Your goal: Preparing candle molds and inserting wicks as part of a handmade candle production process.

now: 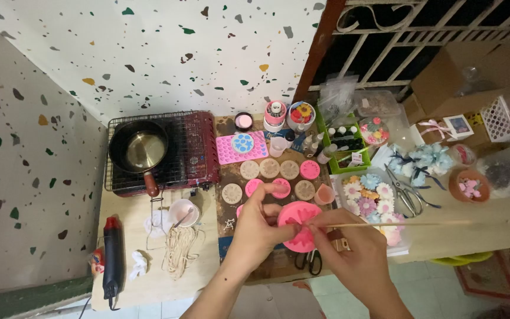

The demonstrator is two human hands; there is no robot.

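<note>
A round pink mould [298, 230] sits tilted, lifted just above the counter's [149, 277] front edge. A thin wooden stick [408, 224] lies nearly level, its tip at the mould's rim.

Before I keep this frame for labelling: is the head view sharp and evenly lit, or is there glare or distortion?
Head view: light is soft and even, with only faint shadows. The pan shows a mild bright sheen. Left hand, right hand and pink mould are sharp enough. The wide lens bends the edges, and the right corner by the cardboard box is dimmer.

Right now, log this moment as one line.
left hand: holds pink mold | right hand: holds thin stick, tip at mold | nearby: scissors, pan
</note>
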